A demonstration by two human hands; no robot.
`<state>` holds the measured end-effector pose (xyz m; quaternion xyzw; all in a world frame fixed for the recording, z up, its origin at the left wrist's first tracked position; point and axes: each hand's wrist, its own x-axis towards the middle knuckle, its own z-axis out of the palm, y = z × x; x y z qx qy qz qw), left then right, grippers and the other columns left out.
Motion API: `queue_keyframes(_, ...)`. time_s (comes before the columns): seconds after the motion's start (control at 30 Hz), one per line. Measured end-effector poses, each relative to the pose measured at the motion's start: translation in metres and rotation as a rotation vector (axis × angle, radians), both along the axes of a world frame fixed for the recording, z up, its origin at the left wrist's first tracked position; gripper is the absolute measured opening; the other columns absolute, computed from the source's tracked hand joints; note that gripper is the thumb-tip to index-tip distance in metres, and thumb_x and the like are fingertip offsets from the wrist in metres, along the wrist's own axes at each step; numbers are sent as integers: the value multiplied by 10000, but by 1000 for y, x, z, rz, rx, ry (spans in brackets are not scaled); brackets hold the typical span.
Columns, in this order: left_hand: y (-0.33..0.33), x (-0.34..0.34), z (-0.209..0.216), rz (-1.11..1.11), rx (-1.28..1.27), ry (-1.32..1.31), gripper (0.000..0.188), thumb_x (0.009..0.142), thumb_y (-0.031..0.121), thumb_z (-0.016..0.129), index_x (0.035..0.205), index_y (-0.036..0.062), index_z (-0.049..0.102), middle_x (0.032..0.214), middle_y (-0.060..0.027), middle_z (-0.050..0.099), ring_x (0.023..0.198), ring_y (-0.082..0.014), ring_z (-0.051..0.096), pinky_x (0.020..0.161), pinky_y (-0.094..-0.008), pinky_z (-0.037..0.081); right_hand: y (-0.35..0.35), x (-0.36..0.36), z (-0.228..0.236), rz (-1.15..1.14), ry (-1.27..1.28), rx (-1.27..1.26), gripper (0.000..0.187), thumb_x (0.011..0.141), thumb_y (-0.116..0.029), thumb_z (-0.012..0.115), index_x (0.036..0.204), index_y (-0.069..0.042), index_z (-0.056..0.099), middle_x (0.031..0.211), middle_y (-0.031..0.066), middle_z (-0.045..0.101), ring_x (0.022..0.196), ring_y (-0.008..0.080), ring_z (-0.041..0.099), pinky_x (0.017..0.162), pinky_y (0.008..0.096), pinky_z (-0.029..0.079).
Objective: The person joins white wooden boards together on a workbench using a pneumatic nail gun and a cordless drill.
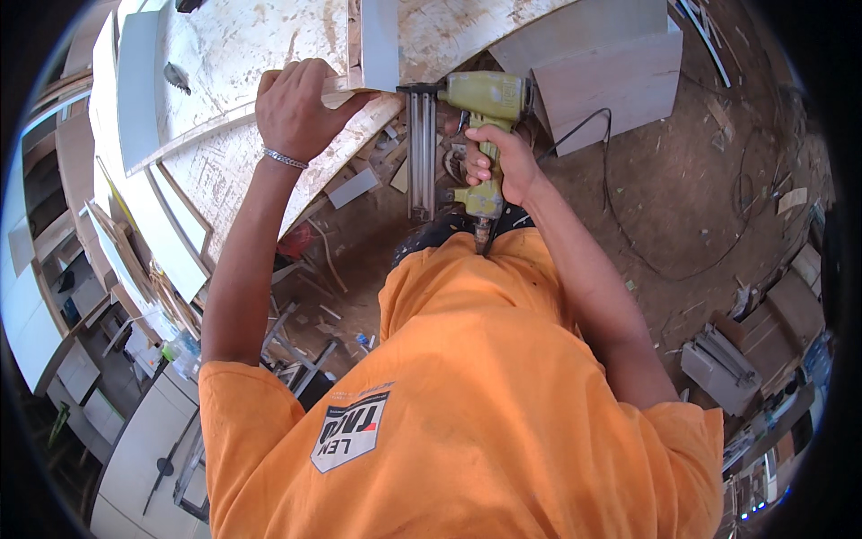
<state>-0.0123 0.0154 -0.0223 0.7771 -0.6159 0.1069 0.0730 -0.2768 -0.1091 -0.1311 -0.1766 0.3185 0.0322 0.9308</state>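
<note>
My right hand (pixel 505 163) is wrapped round the handle of a yellow-green air nail gun (pixel 488 95). The gun's long metal magazine (pixel 421 153) points down, and its nose meets the end of a narrow white board (pixel 380 43) at the table edge. My left hand (pixel 298 108), with a chain bracelet at the wrist, is closed over a thin wooden strip (pixel 215 127) where it joins that white board. The thumb stretches along the strip toward the nail gun's nose. Some of the left fingertips are hidden behind the strip.
The pieces lie on a worn, pale worktable (pixel 260 36). A dark air hose (pixel 607 193) curls over the dirt floor at right. Pale panels (pixel 620 90) stand beyond the gun. Wood offcuts (pixel 353 188) litter the ground, and stacked boards (pixel 76 180) crowd the left side.
</note>
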Motion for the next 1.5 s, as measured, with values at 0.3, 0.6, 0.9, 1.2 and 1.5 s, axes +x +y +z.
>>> queue_keyframes(0.3, 0, -4, 3, 24, 8, -14, 527, 703, 548, 872, 750, 124, 563, 668, -33, 607, 672, -226, 625, 723, -361, 441, -1, -1, 1, -4, -51, 41, 184, 944, -234, 627, 976, -53, 609, 587, -10, 436, 496, 122, 434, 574, 325, 435)
queue_keyframes(0.6, -4, -5, 3, 11, -11, -19, 543, 696, 547, 877, 748, 120, 545, 666, -31, 600, 655, -229, 613, 709, -356, 435, 2, 0, 1, -11, -41, -6, 212, 954, -224, 603, 1064, -44, 610, 583, -18, 438, 499, 113, 429, 565, 307, 415)
queue_keyframes(0.9, 9, 2, 21, -32, 228, 146, 911, 552, 805, 772, 1036, 53, 597, 950, -88, 622, 952, -296, 613, 947, -420, 396, -1, 0, 21, 9, -66, -78, 403, 961, -236, 565, 1282, 5, 605, 585, -28, 425, 500, 106, 428, 562, 290, 400)
queue_keyframes(1.2, 10, 6, 23, -1, 96, 420, 769, 927, 754, 479, 1120, 16, 572, 1071, -124, 653, 965, -282, 616, 995, -416, 361, 0, 1, 40, -68, -66, -81, 108, 914, -144, 651, 930, -54, 594, 584, 12, 479, 464, 123, 450, 524, 324, 433)
queue_keyframes(1.5, 13, 9, 17, 33, 62, 486, 751, 970, 719, 431, 1144, 1, 563, 1093, -135, 636, 970, -269, 584, 996, -415, 357, 2, 2, 36, -31, -43, -91, 151, 924, -177, 650, 966, -40, 601, 594, 4, 465, 467, 121, 440, 525, 318, 427)
